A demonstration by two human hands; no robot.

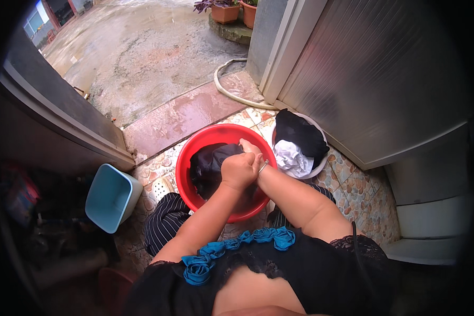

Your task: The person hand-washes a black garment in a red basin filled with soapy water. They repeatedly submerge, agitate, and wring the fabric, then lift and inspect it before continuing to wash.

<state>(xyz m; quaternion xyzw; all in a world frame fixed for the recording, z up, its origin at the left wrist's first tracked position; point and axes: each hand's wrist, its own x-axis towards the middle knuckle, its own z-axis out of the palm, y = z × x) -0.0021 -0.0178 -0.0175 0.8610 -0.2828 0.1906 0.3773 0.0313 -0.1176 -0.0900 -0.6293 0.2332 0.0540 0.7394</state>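
Observation:
A red plastic basin (185,195) stands on the floor between my knees, with dark wet cloth (211,160) bunched inside it. My left hand (239,170) is curled into a fist over the basin, and the cloth runs up against its knuckles. Just beyond it is my right hand (251,147), close to the cloth's edge and partly covered by the left. What its fingers hold is hidden. A metal bracelet (263,166) circles my right wrist. Right of the red basin, a pale basin (320,168) contains black cloth (300,134) and crumpled white cloth (292,158).
A light-blue plastic bin (110,197) stands at the left, near a pale perforated clog (162,189). A hose (225,89) curves over the wet doorway sill (189,114). A ribbed door panel (363,79) borders the right. Potted plants (225,14) stand outside on a round slab.

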